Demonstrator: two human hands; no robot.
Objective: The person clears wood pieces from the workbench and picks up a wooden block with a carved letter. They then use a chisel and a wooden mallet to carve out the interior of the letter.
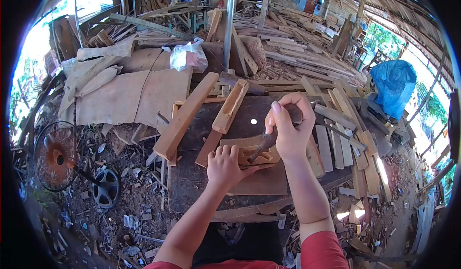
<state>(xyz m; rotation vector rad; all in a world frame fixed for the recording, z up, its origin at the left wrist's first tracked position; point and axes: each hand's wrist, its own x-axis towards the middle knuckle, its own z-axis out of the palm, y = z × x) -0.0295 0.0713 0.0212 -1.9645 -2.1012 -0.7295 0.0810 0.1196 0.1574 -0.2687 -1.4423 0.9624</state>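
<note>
My right hand (290, 125) is closed around the handle of a chisel-like tool (258, 153), whose metal blade points down and left into a recess in a wooden piece (270, 159). My left hand (226, 167) presses on the left end of that same piece, its fingers bent over the wood. Beneath lies a flat brown board (259, 185) on the dark workbench (187, 187). Just behind my hands a hollowed wooden block (231, 106) rests at a slant, beside a long thick beam (187, 115).
Loose wood strips (338, 144) lie along the bench's right side. A blue plastic sheet (394, 89) hangs at the right. A clear plastic bag (188, 56) rests behind, near a metal post (229, 24). Wheels (106, 188) stand at the left above scrap-covered ground.
</note>
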